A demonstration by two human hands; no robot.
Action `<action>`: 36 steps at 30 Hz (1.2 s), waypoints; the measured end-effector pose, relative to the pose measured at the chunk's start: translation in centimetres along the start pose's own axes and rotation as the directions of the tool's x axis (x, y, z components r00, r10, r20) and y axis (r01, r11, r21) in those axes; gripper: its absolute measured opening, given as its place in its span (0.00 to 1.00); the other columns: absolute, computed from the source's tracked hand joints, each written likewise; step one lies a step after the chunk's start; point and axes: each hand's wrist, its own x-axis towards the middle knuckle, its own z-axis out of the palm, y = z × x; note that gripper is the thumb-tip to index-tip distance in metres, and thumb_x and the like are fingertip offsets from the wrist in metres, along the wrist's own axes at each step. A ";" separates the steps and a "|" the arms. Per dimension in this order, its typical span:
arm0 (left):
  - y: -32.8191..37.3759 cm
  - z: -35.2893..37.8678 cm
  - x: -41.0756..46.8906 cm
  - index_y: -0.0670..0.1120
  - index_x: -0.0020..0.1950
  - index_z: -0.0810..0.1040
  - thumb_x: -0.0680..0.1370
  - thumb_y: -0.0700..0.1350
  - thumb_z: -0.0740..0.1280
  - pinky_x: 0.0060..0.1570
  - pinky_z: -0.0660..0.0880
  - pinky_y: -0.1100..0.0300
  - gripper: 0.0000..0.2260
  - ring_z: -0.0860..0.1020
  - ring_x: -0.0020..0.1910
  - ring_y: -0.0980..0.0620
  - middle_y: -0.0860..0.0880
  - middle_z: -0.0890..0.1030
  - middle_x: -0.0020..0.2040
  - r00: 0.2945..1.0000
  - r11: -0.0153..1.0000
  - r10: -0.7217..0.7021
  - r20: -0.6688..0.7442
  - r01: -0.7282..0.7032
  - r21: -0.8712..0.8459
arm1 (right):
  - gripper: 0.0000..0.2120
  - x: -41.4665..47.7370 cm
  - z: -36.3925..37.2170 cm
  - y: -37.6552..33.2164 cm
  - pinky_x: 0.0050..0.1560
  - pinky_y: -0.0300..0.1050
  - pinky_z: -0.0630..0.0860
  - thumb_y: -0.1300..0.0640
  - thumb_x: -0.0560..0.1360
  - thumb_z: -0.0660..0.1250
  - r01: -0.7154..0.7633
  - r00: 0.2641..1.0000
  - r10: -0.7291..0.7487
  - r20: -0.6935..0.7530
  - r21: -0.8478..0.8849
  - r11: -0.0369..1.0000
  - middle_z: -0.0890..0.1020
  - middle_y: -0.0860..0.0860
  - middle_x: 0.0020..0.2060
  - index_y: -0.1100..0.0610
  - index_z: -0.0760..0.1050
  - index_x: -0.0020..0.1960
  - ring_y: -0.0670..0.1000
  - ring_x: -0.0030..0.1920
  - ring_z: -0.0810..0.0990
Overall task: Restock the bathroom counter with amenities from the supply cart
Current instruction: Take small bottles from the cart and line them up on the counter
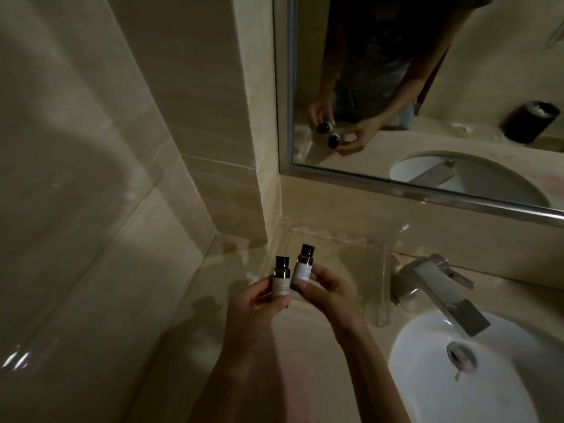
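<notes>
My two forearms come up from the bottom of the view. My left hand [259, 297] and right hand [331, 290] are raised side by side over the bench [158, 346]. Each hand's fingers [319, 271] are curled round one small toiletry bottle with a dark cap and a pale label. The left bottle [280, 277] stands nearly upright in my left grip. The right bottle [303, 265] leans a little to the right in my right grip. The two are just beside each other, and I can't tell whether they touch.

Both bottles are in the air, in front of the clear tray [383, 303], which sits in the bench corner against the wall, just left of the faucet [433, 285] and the sink basin [488, 392]. The tray looks bare, though the light is dim and its clear walls make that hard to be sure of.

I judge the restock has barely begun at this spot. The bottles have reached the bathroom, but neither is set down. What's left is to stand both in the tray and then fetch whatever else belongs here. The supply cart is out of view. The mirror [457, 56] shows my hands and a black cup [531, 122] further along the bench.
</notes>
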 end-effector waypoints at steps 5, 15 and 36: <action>-0.3 0.7 0.6 0.45 0.60 0.80 0.73 0.35 0.72 0.40 0.75 0.71 0.17 0.83 0.44 0.59 0.51 0.85 0.47 0.999 0.998 -0.020 -0.045 0.018 -0.053 | 0.16 6.9 0.1 -0.8 0.57 0.51 0.79 0.57 0.71 0.74 0.085 0.990 -0.099 -0.098 -0.134 0.987 0.84 0.49 0.50 0.51 0.79 0.57 0.48 0.52 0.83; -1.5 0.7 1.4 0.46 0.59 0.80 0.71 0.35 0.73 0.35 0.74 0.73 0.17 0.82 0.40 0.62 0.54 0.84 0.45 0.993 0.992 -0.091 -0.079 0.084 -0.097 | 0.12 15.9 1.8 0.1 0.54 0.51 0.80 0.58 0.72 0.73 0.216 0.926 -0.305 -0.223 -0.350 0.911 0.84 0.47 0.47 0.51 0.79 0.55 0.45 0.48 0.83; -2.1 0.7 1.4 0.56 0.53 0.79 0.72 0.36 0.72 0.40 0.77 0.68 0.17 0.83 0.45 0.56 0.55 0.85 0.44 0.993 0.998 -0.063 -0.098 0.063 -0.008 | 0.13 18.2 3.9 2.2 0.50 0.44 0.78 0.54 0.74 0.71 0.216 0.853 -0.415 -0.317 -0.510 0.832 0.81 0.50 0.49 0.57 0.75 0.56 0.49 0.49 0.80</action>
